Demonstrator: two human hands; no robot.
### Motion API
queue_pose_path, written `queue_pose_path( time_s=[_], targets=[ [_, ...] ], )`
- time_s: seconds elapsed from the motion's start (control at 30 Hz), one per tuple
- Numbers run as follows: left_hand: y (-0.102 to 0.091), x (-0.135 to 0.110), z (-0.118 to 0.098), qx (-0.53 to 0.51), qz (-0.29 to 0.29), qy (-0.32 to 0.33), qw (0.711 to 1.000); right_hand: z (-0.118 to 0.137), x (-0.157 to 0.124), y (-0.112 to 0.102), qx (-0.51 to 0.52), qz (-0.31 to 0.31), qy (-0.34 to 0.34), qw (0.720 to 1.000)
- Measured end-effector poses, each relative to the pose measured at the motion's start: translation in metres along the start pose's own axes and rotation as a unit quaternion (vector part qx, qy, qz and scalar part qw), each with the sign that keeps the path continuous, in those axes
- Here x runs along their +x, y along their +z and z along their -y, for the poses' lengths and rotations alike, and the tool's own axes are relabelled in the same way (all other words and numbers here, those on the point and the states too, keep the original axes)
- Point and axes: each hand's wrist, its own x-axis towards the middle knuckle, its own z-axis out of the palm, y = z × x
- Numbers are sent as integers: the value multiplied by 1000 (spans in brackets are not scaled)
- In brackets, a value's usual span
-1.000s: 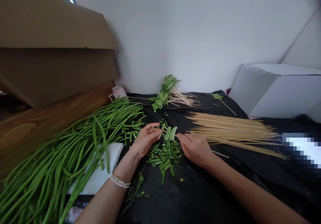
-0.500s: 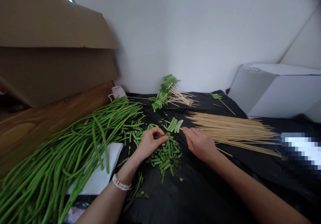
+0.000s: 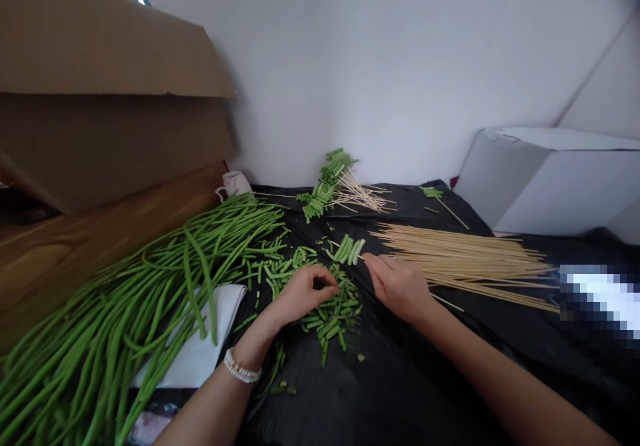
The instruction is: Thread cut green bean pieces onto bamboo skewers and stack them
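My right hand is closed around the end of a bamboo skewer. Several cut green bean pieces sit side by side along that skewer, left of my fingertips. Lower and to the left, my left hand is over a pile of cut bean pieces. Its thumb and forefinger are curled in a pinch at the pile; whatever lies between the tips is hidden. A beaded bracelet circles the left wrist.
Long whole beans cover the left side, partly over a white sheet. Loose bamboo skewers lie at right. Loaded bean skewers are stacked at the back, near a mug. A cardboard box and a white box flank the table.
My left hand has moved slightly down, away from the loaded skewer and onto the pile of cut pieces. My right hand and its skewer have barely moved.
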Motion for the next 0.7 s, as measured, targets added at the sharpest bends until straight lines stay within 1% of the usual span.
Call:
queue_pose_path(
  time_s=[0.07,0.13,0.2,0.27,0.37,0.5,0.6,0.7],
  targets=[
    [-1,2,3,-42,-45,-30,998,0,0,0,-2,-3,1,1000],
    [-4,4,5,-90,-101,-60,989,0,0,0,-3,-7,0,1000],
    [-7,7,8,-157,-147,-90,972,1,0,0,-1,-9,0,1000],
    [-10,8,10,-236,-173,-117,949,1,0,0,3,-8,-1,1000],
    [-13,8,11,-332,-186,-146,913,3,0,-1,7,-7,-1,1000],
    [-15,6,6,-414,-169,-174,877,5,1,-2,14,11,-17,1000],
    [-15,6,2,-449,-161,-175,861,7,1,-2,22,29,-34,999],
    [-15,6,0,-462,-164,-173,855,8,1,-2,21,34,-40,998]
  ],
)
